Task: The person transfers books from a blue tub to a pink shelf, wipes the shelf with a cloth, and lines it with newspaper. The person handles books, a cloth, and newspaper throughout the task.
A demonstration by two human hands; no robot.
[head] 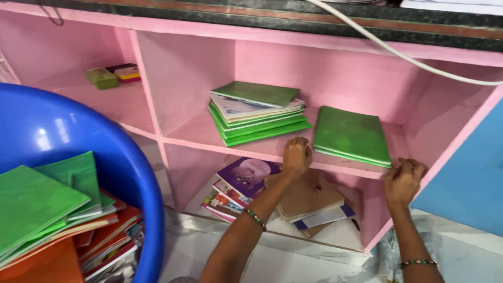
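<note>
Left hand: we see our left hand (296,155) curled at the front edge of the upper shelf (251,148), fingers bent down on the pink board, nothing clasped in it.
Right hand: our right hand (403,181) sits at 4 o'clock of the frame, fingers folded over the shelf lip at its right end; whether it pinches anything we cannot tell, as the knuckles hide the fingertips.
Small green stack: two or so green notebooks (352,135) lie flat on the upper shelf between both hands, just beside the left hand at its 2 o'clock.
Tall stack: a green book pile (257,111) sits at 11 o'clock of the left hand, near it but apart.
Lower shelf: a purple book (246,175) and brown books (306,196) lie under our left forearm.
Tub: a blue tub (63,136) at 9 o'clock holds green and orange books.
</note>
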